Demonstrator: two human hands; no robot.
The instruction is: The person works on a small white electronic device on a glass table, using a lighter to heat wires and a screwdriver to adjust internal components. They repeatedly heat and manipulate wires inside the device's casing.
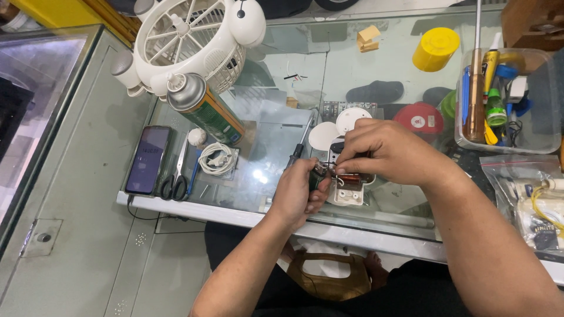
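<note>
My left hand point(301, 189) is closed around a small dark part with thin wires, just above a white plastic housing point(348, 195) that lies on the glass counter point(276, 135). My right hand point(388, 149) reaches over from the right and pinches the same small part with its fingertips; a reddish-brown component shows under the fingers. A screwdriver point(301, 144) with a black handle lies on the glass right behind my left hand. Two white round covers point(335, 128) rest beyond my hands.
A spray can point(202, 105) and a white fan point(188, 44) stand at the back left. A phone point(148, 158), scissors point(176, 176) and a coiled white cable point(216, 158) lie at the left. A clear tool box point(505, 100), a yellow cap point(436, 49) and plastic bags point(531, 199) are at the right.
</note>
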